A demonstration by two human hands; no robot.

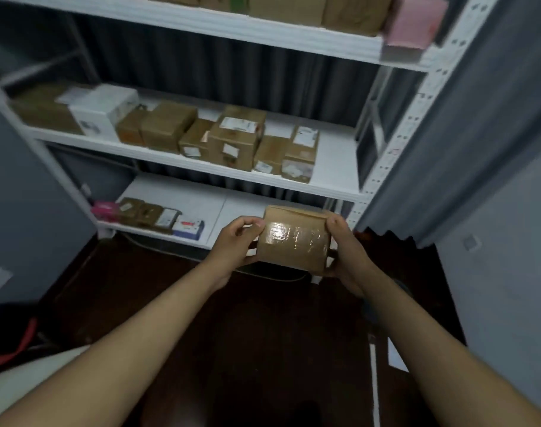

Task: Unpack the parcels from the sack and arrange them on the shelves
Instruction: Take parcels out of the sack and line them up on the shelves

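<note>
Head view: left hand and right hand grip a taped parcel before white shelves over dark floor.

Head-worn view, forward and down, close to white shelves.

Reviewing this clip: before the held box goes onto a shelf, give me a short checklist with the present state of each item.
1. Grip: left hand and right hand hold the taped cardboard box from both sides: ok.
2. Box closed, tape across its face: ok.
3. Free space on the lowest shelf, right of the small parcels: ok.
4. Free space on the middle shelf, at its right end: ok.
5. Label facing outward: cannot tell, none visible.
6. Sack within view: not ok, not clearly seen.
</note>
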